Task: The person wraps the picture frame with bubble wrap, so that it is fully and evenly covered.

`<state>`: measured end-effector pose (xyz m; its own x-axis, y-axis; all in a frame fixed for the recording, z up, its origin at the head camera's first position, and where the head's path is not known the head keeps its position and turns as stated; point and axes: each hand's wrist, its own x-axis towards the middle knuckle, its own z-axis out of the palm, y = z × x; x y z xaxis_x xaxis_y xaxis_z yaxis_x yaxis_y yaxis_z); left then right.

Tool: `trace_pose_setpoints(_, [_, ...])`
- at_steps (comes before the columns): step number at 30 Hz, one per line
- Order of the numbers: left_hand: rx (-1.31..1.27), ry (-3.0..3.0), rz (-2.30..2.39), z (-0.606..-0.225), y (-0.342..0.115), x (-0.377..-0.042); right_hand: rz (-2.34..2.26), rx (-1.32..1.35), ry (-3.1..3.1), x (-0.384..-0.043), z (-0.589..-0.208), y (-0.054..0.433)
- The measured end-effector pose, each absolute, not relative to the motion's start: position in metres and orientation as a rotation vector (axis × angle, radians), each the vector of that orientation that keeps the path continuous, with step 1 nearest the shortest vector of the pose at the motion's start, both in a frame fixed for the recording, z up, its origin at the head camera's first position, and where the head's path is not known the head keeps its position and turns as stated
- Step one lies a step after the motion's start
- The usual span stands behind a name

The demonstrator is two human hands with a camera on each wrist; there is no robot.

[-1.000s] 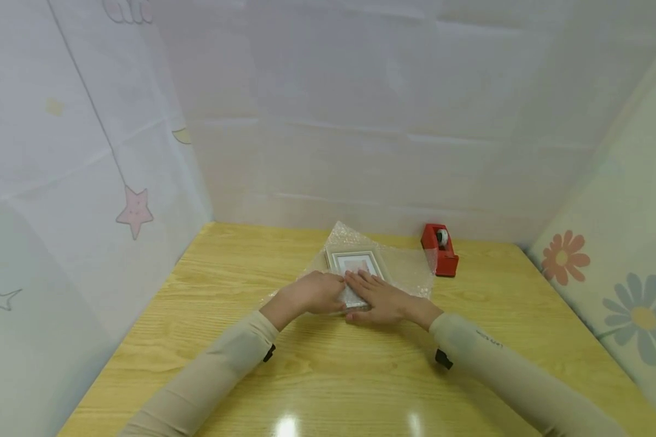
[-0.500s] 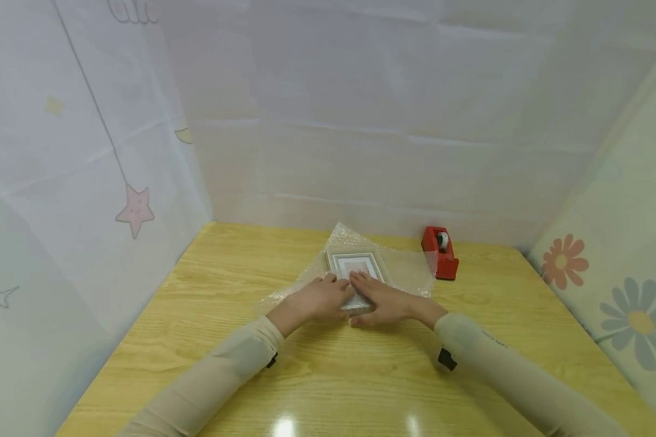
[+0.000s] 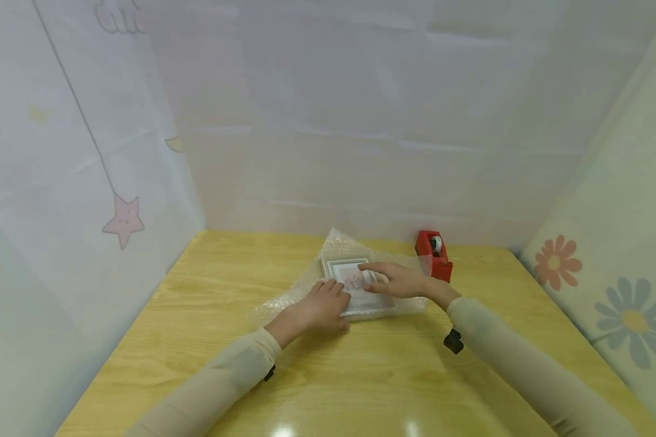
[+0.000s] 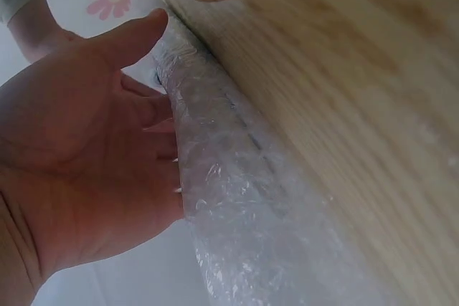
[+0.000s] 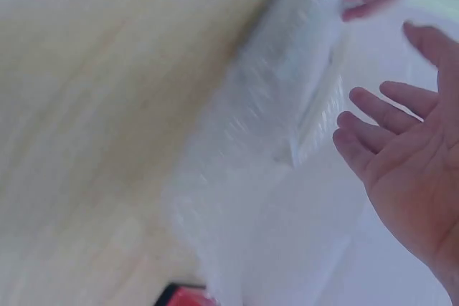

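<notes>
A light picture frame (image 3: 344, 272) lies on a sheet of bubble wrap (image 3: 336, 244), one flap of which covers its near part. My left hand (image 3: 324, 305) rests on the near left of the wrapped frame. From the left wrist view, its fingers reach over the bubble wrap (image 4: 229, 206) while the thumb touches near the folded edge. Spread fingers of my right hand (image 3: 400, 280) hover over the right side of the frame, holding nothing. The right wrist view shows that palm (image 5: 423, 170) apart from the wrap.
A red tape dispenser (image 3: 441, 267) with a roll in it stands behind the wrap's right corner, which overlaps it. The wooden table (image 3: 229, 273) meets printed cloth walls (image 3: 328, 121) at the back and both sides.
My right hand has lifted from the frame's near edge and moved up and right. The left hand stays at the near left, its fingers now lying flatter on the wrap.
</notes>
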<state>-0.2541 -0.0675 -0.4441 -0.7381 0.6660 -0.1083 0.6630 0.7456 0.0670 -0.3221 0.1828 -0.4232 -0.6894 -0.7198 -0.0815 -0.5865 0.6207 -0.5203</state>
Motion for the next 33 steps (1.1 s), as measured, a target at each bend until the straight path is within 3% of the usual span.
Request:
trace_pose_setpoints(6, [0.996, 2.719, 0.193, -0.449, -0.07, -0.252, -0.86, -1.084, 2.577, -0.348, -0.414, 0.188])
trace_pose_setpoints(18, [1.08, 2.754, -0.031, -0.45, -0.07, -0.248, -0.845, -0.894, 2.842, -0.406, -0.427, 0.158])
trace_pose_setpoints(33, [1.168, 2.789, -0.185, -0.444, -0.063, -0.241, -0.853, -0.615, 2.79, -0.427, -0.44, 0.153])
